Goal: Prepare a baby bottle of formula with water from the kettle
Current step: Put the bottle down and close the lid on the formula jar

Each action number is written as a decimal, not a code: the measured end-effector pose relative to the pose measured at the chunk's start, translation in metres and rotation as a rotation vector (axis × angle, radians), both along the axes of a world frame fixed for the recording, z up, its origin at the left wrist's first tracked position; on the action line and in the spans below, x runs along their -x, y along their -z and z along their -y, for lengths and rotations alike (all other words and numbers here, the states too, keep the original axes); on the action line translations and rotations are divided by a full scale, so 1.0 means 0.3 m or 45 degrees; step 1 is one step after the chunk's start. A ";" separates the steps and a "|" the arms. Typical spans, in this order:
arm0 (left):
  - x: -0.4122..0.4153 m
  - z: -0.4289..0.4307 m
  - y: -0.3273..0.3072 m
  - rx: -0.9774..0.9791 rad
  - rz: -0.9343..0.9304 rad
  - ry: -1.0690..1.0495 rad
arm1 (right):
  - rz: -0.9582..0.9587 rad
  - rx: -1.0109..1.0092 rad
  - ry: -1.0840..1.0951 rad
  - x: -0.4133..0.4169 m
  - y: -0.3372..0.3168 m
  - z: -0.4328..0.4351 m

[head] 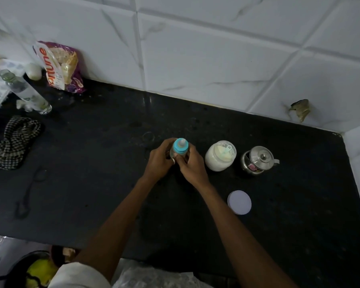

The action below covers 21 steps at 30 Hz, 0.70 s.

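Fingers (167,144) of the left hand (159,162) and the right hand (192,166) curl round the clear body of the baby bottle (180,148) in the head view, gripping it from both sides below its blue collar. It stands upright in the middle of the counter (92,183); what it holds cannot be told. Just to its right sits the open formula jar (220,155) with a scoop inside, its lid (239,202) lying nearer the person, and the steel kettle (258,160) beyond. A careless swing of the right wrist could knock the uncovered jar and spill powder. A crookedly seated collar would probably leak on shaking.
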State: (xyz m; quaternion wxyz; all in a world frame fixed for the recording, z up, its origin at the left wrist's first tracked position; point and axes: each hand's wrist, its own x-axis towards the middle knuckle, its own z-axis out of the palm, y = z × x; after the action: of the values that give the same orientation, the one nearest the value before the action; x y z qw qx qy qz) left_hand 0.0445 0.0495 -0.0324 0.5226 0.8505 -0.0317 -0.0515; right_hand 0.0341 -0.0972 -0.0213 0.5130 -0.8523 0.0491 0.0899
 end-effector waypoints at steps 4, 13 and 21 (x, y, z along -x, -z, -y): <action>-0.002 -0.006 0.007 -0.017 -0.020 0.008 | -0.004 0.008 -0.009 0.002 0.012 -0.006; 0.007 -0.014 0.034 -0.028 -0.144 -0.030 | 0.008 0.024 -0.032 0.020 0.012 -0.002; 0.083 -0.044 0.022 -0.062 -0.293 -0.205 | -0.122 0.105 -0.002 0.110 0.011 0.053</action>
State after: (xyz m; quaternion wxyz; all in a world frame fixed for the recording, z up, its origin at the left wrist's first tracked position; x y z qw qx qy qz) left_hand 0.0196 0.0626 -0.0390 0.5043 0.8511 0.0983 -0.1074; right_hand 0.0010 -0.1132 -0.0245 0.4743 -0.8675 0.0767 0.1287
